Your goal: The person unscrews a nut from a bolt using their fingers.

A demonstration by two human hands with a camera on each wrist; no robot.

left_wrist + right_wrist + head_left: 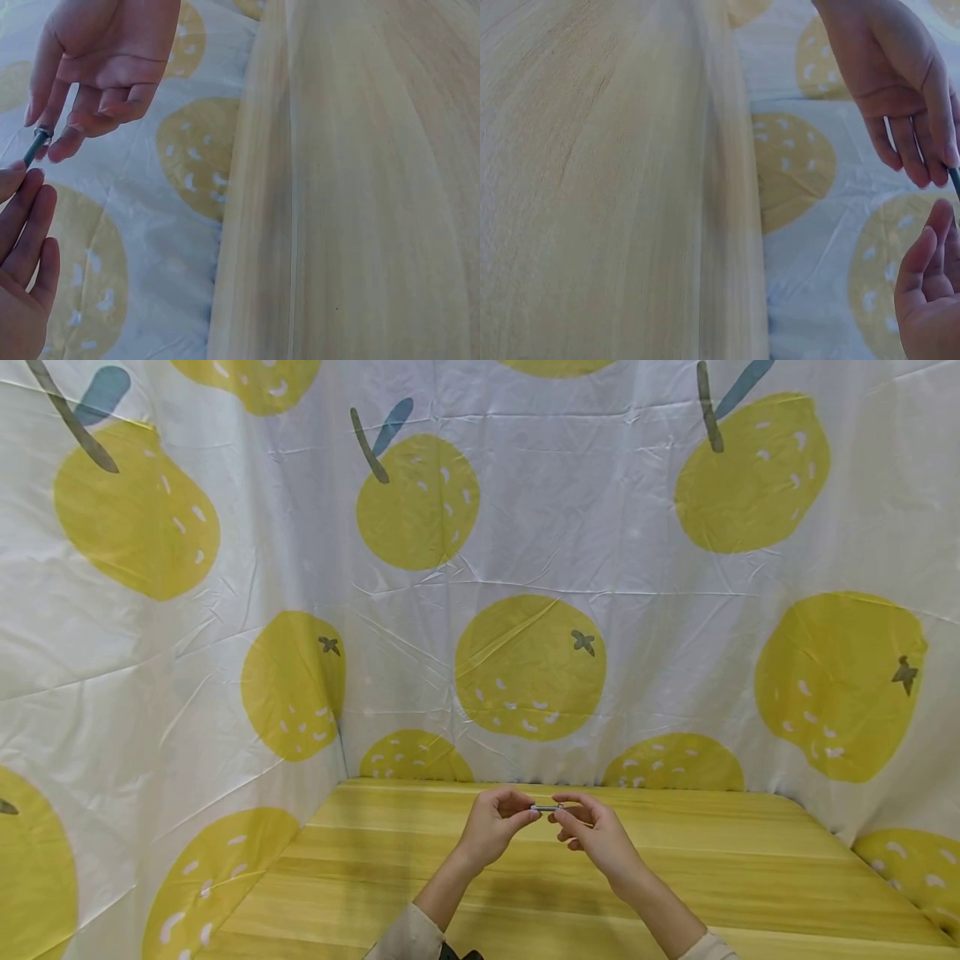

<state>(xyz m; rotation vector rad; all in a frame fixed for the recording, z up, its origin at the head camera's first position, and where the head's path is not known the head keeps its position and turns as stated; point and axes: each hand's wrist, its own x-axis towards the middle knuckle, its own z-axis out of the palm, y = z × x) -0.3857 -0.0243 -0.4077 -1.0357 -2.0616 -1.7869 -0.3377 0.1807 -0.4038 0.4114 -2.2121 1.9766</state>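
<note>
A slim metal bolt [547, 808], with a wider ring-like end [43, 133], is held nearly level above the table. My left hand [491, 827] pinches its left end between thumb and fingertips. At the wider right end, the thumb and a finger of my right hand [598, 842] close on it from either side. The other right fingers are loosely bent, away from the bolt. In the left wrist view the left hand [26, 262] is below and the right hand [112, 67] above. Only part of the bolt [955, 180] shows at the right wrist view's edge.
A wood-grain table [375, 877] spreads beneath both hands. White curtain cloth [525, 527] with large yellow fruit prints encloses the table's back and sides. A small dark object [450, 952] shows at the bottom edge, by the left sleeve.
</note>
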